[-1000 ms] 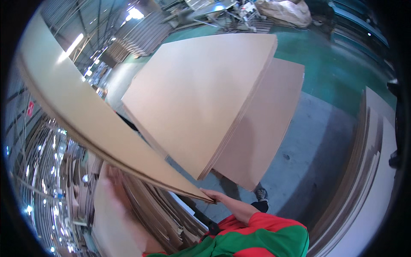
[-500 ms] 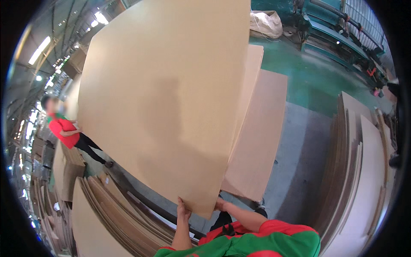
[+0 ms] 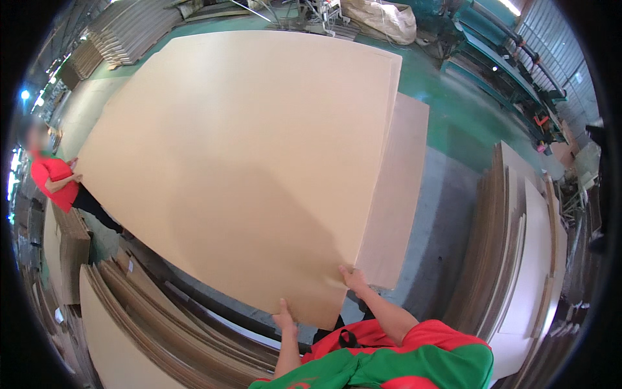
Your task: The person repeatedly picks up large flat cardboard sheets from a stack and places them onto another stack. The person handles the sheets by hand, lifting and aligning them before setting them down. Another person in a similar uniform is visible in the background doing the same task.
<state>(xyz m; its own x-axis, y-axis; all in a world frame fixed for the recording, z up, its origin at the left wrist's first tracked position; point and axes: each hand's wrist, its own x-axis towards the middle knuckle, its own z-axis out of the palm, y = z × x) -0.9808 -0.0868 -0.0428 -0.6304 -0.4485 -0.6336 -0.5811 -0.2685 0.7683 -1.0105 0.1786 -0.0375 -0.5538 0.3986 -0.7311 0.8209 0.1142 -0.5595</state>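
A very large, thin tan board (image 3: 259,123) spreads out in front of me, lying nearly flat. My left hand (image 3: 284,318) grips its near edge, thumb on top and fingers out of sight underneath. At the right edge, close to the near corner, my right hand (image 3: 354,279) holds the same board, its fingers partly hidden. Another person (image 3: 55,181) in a red shirt has both hands at the board's far left edge. Beneath the board, a paler pinkish-brown board (image 3: 398,194) sticks out on the right. My shadow falls across the top board.
Upright boards (image 3: 175,324) lean in a row at the near left. More standing boards (image 3: 512,259) are on the right. Green machinery (image 3: 499,65) and a whitish sack (image 3: 382,19) stand at the back; stacked panels (image 3: 129,29) are at the far left.
The board has come down from a steep tilt to nearly flat, its far edge now showing. My right hand has shifted from the corner's underside up along the right edge.
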